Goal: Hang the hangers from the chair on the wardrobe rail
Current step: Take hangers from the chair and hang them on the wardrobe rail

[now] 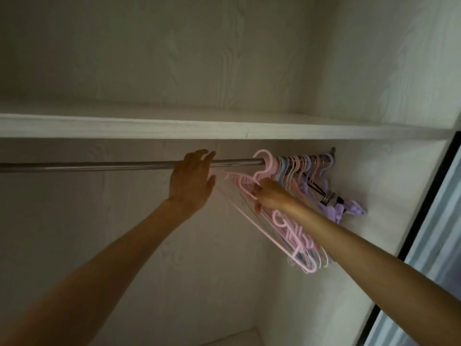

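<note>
Hands: two; right hand [268, 194] grips pink hanger [245, 187]; one rail [112, 166].

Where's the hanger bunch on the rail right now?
In the head view, the hanger bunch hangs crowded at the rail's right end, below the shelf, with the right hand gripping it.

Hangers [296, 168] on rail's [99, 166] right end
</note>
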